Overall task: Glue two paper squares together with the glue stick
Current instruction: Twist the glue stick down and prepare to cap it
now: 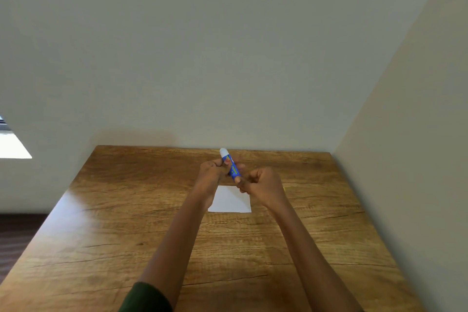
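One wooden table, warm brown with dark grain lines, is pushed right into a corner of pale walls. Off to the left there's a bright strip of window, and below it a dark floor.

On the table, towards the far middle, lies a white paper square, flat on the wood. Whether that's one sheet or two stacked, you can't tell from here. Both forearms cross over it, the left one covering its near left corner and the right hand hiding its far right corner.

Now the hands, both raised above the far edge of the paper! The blue glue stick is held between them, tilted, with its white cap on and pointing away towards the wall. The left hand has its fingers curled round the upper part of the barrel, just below the cap. The right hand is bunched, fingers pinching the lower end of the stick. A dark green sleeve shows at the left elbow.
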`<state>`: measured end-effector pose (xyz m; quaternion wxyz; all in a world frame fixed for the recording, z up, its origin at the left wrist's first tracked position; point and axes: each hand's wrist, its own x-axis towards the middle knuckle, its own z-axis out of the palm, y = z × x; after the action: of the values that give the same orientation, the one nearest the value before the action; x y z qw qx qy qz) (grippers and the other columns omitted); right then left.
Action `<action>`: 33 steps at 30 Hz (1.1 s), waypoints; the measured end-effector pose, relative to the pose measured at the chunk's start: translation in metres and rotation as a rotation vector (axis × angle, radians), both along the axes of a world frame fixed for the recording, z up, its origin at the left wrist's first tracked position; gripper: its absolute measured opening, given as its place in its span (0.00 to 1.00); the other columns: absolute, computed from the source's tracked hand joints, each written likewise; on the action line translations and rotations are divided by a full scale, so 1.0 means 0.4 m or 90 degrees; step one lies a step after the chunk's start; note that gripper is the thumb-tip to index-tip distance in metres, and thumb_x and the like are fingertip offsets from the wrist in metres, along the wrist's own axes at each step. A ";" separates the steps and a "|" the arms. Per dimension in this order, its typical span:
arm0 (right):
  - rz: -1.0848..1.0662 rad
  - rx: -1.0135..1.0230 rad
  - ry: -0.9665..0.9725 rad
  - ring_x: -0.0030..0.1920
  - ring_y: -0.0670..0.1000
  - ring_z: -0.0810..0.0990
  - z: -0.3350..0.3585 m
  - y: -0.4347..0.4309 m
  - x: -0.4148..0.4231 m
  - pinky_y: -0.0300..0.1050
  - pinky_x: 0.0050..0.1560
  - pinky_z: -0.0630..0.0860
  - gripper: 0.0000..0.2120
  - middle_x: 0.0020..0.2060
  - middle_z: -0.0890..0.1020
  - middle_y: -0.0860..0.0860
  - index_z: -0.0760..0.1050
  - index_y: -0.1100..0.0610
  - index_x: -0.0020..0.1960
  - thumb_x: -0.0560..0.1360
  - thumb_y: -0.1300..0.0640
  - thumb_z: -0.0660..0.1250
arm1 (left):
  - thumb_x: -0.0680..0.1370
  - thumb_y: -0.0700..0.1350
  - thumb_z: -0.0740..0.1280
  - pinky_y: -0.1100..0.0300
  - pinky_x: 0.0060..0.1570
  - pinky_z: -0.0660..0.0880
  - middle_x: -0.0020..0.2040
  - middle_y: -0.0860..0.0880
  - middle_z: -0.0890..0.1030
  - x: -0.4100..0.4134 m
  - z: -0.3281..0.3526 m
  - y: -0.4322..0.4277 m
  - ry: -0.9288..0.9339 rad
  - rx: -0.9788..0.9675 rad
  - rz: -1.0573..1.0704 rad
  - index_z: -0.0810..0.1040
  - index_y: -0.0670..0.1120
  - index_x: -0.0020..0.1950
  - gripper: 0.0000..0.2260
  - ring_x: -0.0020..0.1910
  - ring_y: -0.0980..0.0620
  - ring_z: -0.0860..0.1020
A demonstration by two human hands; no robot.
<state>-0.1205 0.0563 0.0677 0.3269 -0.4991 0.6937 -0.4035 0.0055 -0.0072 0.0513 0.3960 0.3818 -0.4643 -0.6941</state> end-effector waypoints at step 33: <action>-0.080 -0.050 0.011 0.32 0.45 0.80 -0.010 0.001 0.004 0.41 0.34 0.74 0.09 0.32 0.84 0.51 0.83 0.56 0.39 0.64 0.52 0.77 | 0.78 0.41 0.64 0.45 0.65 0.69 0.47 0.44 0.85 -0.024 0.016 0.006 -0.040 0.002 0.016 0.82 0.45 0.43 0.08 0.53 0.44 0.81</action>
<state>-0.1190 0.0566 0.0636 0.2751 -0.4704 0.7101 -0.4457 -0.0040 -0.0048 0.0576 0.3892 0.4100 -0.4708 -0.6773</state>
